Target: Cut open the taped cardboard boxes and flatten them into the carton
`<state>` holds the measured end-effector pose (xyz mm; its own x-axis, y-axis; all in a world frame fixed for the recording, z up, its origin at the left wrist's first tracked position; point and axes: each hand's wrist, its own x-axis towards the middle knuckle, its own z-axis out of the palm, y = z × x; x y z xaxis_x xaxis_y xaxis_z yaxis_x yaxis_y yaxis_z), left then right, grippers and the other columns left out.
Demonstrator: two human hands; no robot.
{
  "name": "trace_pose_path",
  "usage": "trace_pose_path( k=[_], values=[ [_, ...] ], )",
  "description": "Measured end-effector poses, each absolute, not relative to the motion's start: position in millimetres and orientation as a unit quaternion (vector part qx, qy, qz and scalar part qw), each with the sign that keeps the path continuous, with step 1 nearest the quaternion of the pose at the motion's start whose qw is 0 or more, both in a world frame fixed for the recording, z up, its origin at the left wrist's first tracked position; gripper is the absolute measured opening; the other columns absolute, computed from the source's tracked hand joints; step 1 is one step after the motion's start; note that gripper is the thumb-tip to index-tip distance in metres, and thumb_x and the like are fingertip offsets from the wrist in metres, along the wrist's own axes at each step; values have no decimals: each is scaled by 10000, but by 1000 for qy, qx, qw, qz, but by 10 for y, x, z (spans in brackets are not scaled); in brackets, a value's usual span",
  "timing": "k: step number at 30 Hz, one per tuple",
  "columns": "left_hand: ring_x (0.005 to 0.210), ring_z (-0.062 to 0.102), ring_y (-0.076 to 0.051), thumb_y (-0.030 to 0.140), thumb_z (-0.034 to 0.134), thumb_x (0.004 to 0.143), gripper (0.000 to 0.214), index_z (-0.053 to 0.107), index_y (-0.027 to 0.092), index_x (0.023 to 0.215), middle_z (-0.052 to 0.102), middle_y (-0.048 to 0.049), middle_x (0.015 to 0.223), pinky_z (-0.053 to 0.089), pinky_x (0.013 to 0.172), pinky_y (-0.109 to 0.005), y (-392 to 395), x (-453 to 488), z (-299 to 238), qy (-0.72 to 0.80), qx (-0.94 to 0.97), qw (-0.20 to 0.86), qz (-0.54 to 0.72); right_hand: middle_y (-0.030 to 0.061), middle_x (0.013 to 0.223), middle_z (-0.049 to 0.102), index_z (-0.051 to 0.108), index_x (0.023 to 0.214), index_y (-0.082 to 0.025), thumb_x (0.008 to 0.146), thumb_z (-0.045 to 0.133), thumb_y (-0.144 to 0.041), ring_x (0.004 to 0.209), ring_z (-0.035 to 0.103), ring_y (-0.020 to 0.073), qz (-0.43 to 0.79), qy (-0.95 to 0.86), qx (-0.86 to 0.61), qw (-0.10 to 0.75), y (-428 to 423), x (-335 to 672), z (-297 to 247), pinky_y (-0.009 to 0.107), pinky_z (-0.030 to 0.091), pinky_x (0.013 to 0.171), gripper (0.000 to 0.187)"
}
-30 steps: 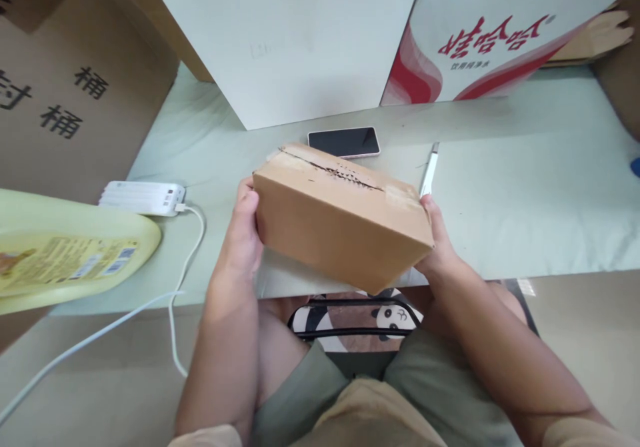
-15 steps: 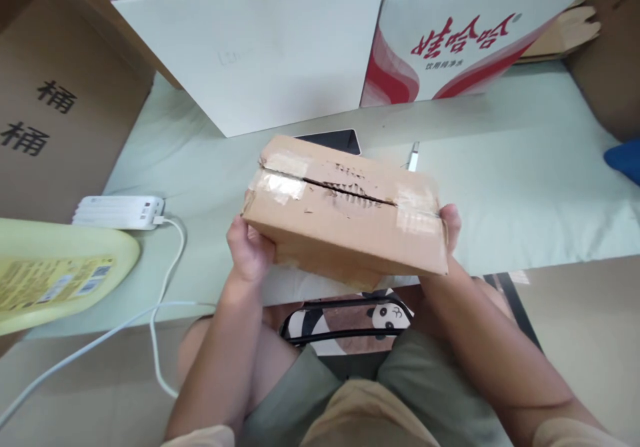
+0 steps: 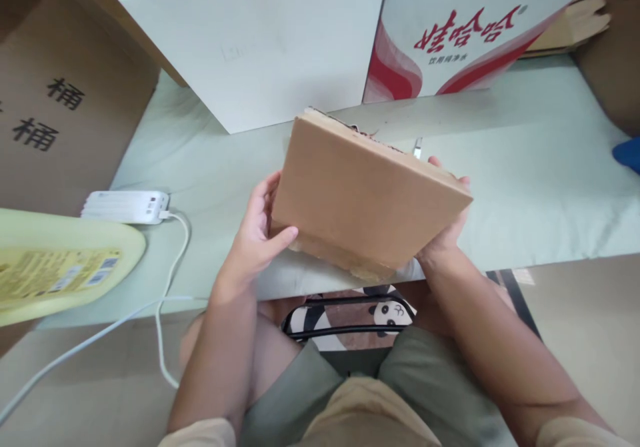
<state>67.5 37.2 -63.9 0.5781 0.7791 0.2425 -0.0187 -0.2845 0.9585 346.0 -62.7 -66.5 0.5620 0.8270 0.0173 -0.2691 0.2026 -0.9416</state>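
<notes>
A brown cardboard box [image 3: 367,190] is held tilted in front of me, its plain broad side turned toward me. Torn cardboard shows along its far upper edge, and tape lies along the lower edge. My left hand [image 3: 260,227] grips the box's left end, the thumb on the near face. At the right end my right hand [image 3: 447,223] supports it from behind and below, with most fingers hidden. Just beyond the box, a small white and metal utility knife [image 3: 417,147] lies on the pale green cloth [image 3: 530,167], partly covered.
White cartons [image 3: 265,53] and a red-and-white water carton [image 3: 445,47] stand at the back. To the left are a power bank [image 3: 127,207] with a cable, a yellow-green bottle [image 3: 65,263] and a large brown carton [image 3: 55,127]. Below the edge sits a panda-print item [image 3: 345,323].
The box has been tipped so its taped, torn top faces away and its broad side shows. My left thumb has come onto the near face; my right hand has shifted behind the box.
</notes>
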Motion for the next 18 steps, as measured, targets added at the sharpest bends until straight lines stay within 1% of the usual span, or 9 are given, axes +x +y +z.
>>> trace_pose_path(
  k=[3, 5, 7, 9, 10, 12, 15, 17, 18],
  values=[
    [1547, 451, -339, 531, 790, 900, 759, 462, 318, 1551, 470, -116, 1661, 394, 1286, -496, 412, 715, -725, 325, 680, 535, 382, 19, 1480, 609, 482, 1488, -452, 767, 515, -931, 1441, 546, 390, 380, -252, -481, 749, -664, 3357, -643, 615, 543, 1078, 866],
    [1555, 440, -333, 549, 773, 910, 770, 452, 294, 1563, 453, -129, 1675, 381, 1294, -490, 423, 719, -752, 352, 664, 545, 372, 14, 1521, 571, 406, 1531, -477, 681, 638, -922, 1482, 499, 386, 385, -295, -482, 730, -677, 3318, -640, 588, 532, 1113, 988],
    [1569, 422, -320, 553, 753, 926, 798, 405, 301, 1598, 433, -127, 1690, 367, 1302, -483, 416, 708, -747, 366, 658, 557, 351, 19, 1522, 566, 348, 1557, -475, 638, 790, -813, 1472, 508, 363, 387, -324, -498, 705, -686, 3314, -644, 556, 503, 1166, 1074],
    [1572, 419, -310, 551, 739, 938, 816, 366, 314, 1624, 425, -122, 1696, 373, 1298, -471, 397, 695, -720, 376, 655, 564, 334, 30, 1496, 586, 326, 1563, -449, 628, 884, -667, 1424, 553, 336, 395, -319, -518, 689, -691, 3332, -642, 535, 489, 1189, 1111],
    [1564, 430, -312, 558, 741, 934, 827, 361, 317, 1628, 428, -122, 1694, 388, 1288, -467, 387, 690, -705, 377, 652, 566, 334, 35, 1472, 603, 340, 1553, -430, 630, 898, -621, 1391, 579, 329, 404, -302, -523, 687, -692, 3344, -635, 535, 499, 1181, 1095],
    [1540, 461, -321, 576, 768, 905, 851, 379, 320, 1618, 444, -122, 1682, 429, 1256, -458, 371, 690, -679, 375, 654, 563, 339, 50, 1401, 649, 439, 1481, -376, 629, 887, -599, 1322, 625, 335, 430, -257, -523, 690, -690, 3361, -606, 554, 545, 1128, 988],
    [1493, 511, -325, 615, 807, 854, 835, 463, 325, 1557, 490, -114, 1642, 496, 1184, -422, 363, 712, -675, 364, 661, 549, 360, 71, 1242, 727, 613, 1222, -290, 625, 840, -639, 1231, 681, 368, 462, -191, -516, 696, -675, 3376, -551, 585, 607, 1030, 728],
    [1464, 530, -316, 656, 833, 804, 808, 540, 323, 1479, 546, -105, 1579, 531, 1127, -386, 366, 732, -696, 363, 648, 543, 392, 77, 1141, 761, 649, 1077, -263, 614, 822, -655, 1185, 709, 386, 469, -161, -515, 699, -663, 3387, -528, 594, 630, 987, 632],
    [1432, 552, -307, 673, 853, 769, 797, 579, 320, 1429, 574, -99, 1538, 550, 1087, -363, 368, 741, -709, 368, 633, 543, 412, 75, 1113, 771, 655, 1041, -260, 609, 818, -657, 1173, 718, 390, 470, -151, -515, 701, -659, 3395, -523, 594, 637, 974, 609]
  ],
)
